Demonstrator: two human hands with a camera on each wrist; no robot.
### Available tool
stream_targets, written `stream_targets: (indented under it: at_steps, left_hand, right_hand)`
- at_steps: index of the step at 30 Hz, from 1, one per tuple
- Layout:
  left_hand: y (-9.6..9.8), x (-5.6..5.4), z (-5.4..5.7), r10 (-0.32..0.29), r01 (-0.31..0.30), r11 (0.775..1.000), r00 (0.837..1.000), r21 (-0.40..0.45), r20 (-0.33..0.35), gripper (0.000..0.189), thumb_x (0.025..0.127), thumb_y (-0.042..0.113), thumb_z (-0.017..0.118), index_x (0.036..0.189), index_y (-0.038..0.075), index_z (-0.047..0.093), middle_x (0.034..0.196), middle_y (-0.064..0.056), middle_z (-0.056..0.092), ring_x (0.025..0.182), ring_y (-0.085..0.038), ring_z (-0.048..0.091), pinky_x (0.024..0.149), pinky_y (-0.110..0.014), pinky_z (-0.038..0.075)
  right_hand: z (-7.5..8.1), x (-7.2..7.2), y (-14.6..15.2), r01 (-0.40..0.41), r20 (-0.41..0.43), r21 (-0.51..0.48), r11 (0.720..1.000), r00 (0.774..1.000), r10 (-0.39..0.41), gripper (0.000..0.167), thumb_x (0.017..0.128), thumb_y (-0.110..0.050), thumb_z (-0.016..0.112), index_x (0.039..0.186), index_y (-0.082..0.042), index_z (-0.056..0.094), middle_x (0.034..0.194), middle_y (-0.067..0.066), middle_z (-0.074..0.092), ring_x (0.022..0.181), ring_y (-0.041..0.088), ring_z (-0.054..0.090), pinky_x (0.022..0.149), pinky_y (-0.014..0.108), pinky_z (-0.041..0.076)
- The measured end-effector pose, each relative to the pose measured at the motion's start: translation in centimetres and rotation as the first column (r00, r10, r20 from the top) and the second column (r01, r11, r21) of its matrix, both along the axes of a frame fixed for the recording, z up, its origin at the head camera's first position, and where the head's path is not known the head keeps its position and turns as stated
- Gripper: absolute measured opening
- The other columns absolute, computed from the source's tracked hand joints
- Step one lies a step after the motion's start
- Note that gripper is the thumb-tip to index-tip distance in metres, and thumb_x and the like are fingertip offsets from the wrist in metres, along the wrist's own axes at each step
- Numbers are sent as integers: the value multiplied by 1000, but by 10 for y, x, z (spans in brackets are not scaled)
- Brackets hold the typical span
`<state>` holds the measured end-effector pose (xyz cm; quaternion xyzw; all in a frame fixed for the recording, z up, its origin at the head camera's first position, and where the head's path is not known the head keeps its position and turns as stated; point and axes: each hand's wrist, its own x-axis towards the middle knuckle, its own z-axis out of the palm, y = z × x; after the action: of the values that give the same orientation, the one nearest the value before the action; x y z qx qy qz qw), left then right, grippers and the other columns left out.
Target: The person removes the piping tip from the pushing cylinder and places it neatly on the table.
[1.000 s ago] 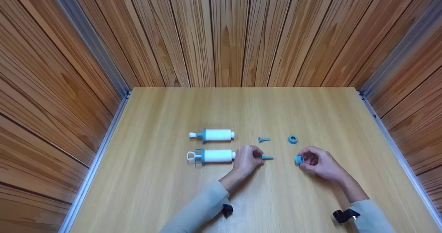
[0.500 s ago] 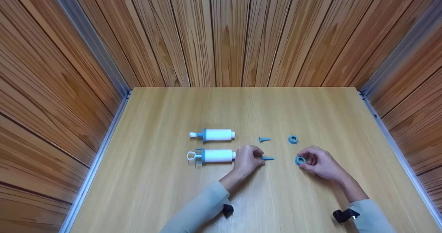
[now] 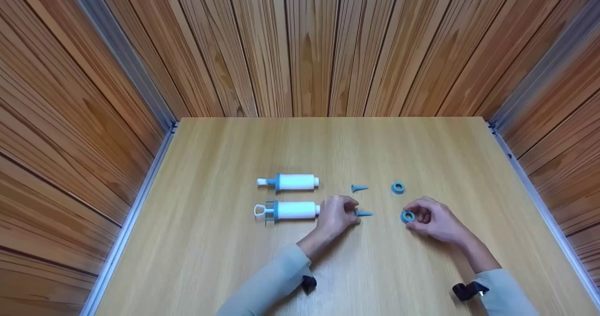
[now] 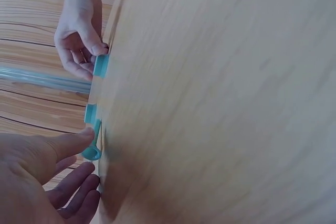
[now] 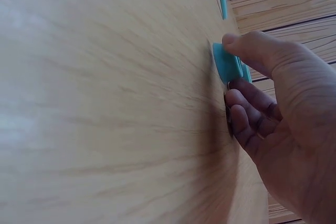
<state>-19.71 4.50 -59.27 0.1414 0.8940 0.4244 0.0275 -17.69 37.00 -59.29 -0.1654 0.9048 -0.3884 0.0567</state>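
In the head view my left hand (image 3: 333, 213) pinches the flared end of a small teal nozzle (image 3: 365, 214), which points right along the table. The left wrist view has this nozzle (image 4: 92, 149) between the thumb and fingers. My right hand (image 3: 433, 217) holds a teal ring collar (image 3: 407, 217), hole facing up, low at the tabletop. In the right wrist view the thumb rests on one side of the collar (image 5: 228, 64), with fingers at the other. Left of my left hand lies a white syringe-like barrel (image 3: 296, 210) with a teal flange and white loop handle.
A second white barrel (image 3: 296, 182), a second teal nozzle (image 3: 359, 188) and another teal ring collar (image 3: 397, 188) lie in a row farther back on the wooden table (image 3: 225, 259). Slatted wooden walls (image 3: 309, 48) and metal posts enclose the table.
The ring collar in my right hand has turned from tilted, side showing, to flat with its hole facing up. My left hand and the nozzle have stayed in place.
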Motion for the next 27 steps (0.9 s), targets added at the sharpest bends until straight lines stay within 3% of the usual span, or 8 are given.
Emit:
stream_targets:
  at_steps: [4,8,11,17,27]
  left_hand:
    - [-2,-6,-7,-5,4,999,1000,41,25,34,81,5,99,113,8,88,104,-3,89,94,-10,80,89,-25,64]
    - [-2,-5,1,4,-9,997,997,82,71,33,86,6,97,117,7,87,112,-6,89,102,-11,82,95,-28,66]
    - [-4,-3,14,-3,-4,995,997,97,78,33,88,5,96,119,5,86,118,-11,88,110,-20,84,99,-34,68]
    - [-10,-11,12,-2,-11,990,996,142,87,37,84,6,99,119,5,87,117,-9,88,112,-20,83,97,-27,66]
    - [-26,-10,34,-48,37,990,996,139,78,37,91,9,94,127,6,85,126,-10,87,120,-26,81,106,-40,66]
  right_hand:
    - [3,-1,1,-14,5,-18,1000,1000,14,35,93,-12,92,126,-9,78,107,4,68,87,9,61,74,18,51]
    - [5,-3,2,-22,-7,-35,999,1000,22,36,92,-10,92,126,-7,79,107,6,70,87,8,63,74,18,54]
    - [9,-4,2,-22,-10,-40,999,1000,22,36,93,-9,91,126,-5,78,107,8,70,88,9,64,74,19,55]
    - [19,-7,-1,-21,-13,-53,998,1000,20,37,95,-11,90,129,-4,77,111,12,70,91,12,66,78,19,57]
    - [24,-10,-3,-41,-143,-77,996,989,30,35,93,-4,90,125,0,78,111,18,74,93,19,69,81,21,58]
